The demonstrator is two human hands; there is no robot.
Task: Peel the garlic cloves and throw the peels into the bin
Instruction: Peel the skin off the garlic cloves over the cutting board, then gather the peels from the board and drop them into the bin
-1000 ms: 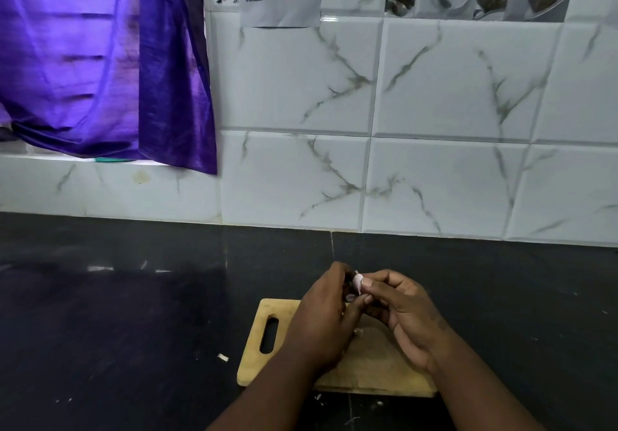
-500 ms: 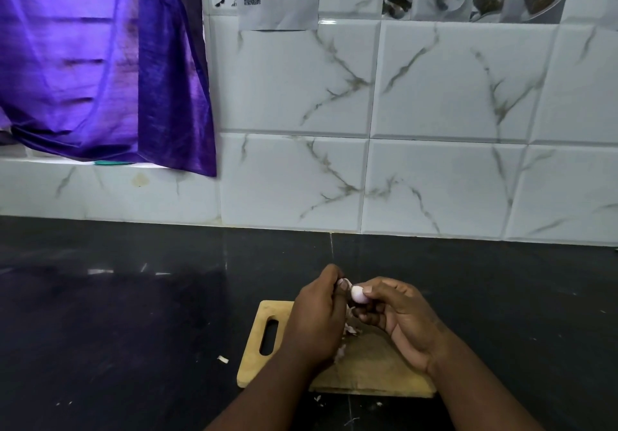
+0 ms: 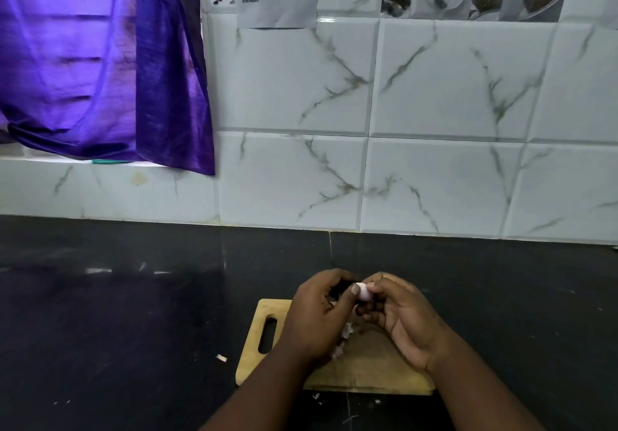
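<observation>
A small pale pinkish garlic clove point(image 3: 363, 291) is pinched between the fingertips of both hands above the wooden cutting board point(image 3: 368, 367). My left hand point(image 3: 317, 317) grips it from the left with the thumb against it; my right hand point(image 3: 401, 320) holds it from the right. Bits of garlic peel point(image 3: 346, 332) show on the board below my left hand, partly hidden by it. No bin is in view.
The board lies on a black countertop point(image 3: 117, 313) with small peel scraps point(image 3: 221, 358) near its left edge and front. A white marbled tile wall point(image 3: 368, 163) rises behind. A purple curtain point(image 3: 100, 62) hangs at the upper left.
Both hands have stayed together over the board, shifting slightly; the clove has turned between the fingertips and more peel scraps lie below my left hand.
</observation>
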